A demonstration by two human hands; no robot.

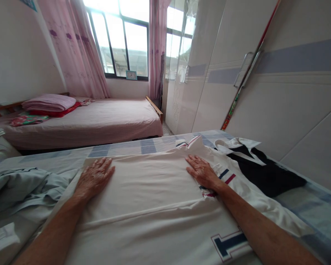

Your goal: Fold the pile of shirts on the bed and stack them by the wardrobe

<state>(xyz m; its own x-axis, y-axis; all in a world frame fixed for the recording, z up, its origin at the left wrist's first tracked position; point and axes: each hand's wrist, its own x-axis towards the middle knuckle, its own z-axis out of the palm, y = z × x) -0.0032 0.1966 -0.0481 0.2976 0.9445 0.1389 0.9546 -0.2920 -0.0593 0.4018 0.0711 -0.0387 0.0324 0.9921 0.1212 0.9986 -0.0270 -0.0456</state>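
A white shirt [151, 184] with navy and red stripes lies spread on the checked bed sheet [143, 146] in front of me. My left hand [94, 177] rests flat on its left side, fingers stretched out. My right hand [202, 171] lies flat on its right side, near a striped sleeve band [226, 176], fingers spread. Neither hand holds anything. A large navy letter print [228, 243] shows on the shirt near my right forearm.
A black and white garment [260, 171] lies to the right, near the wardrobe doors [278, 92]. Crumpled grey-blue clothing [24, 186] is heaped at the left. Beyond is a second bed [99, 119] with folded pink bedding [48, 103], a window and pink curtains.
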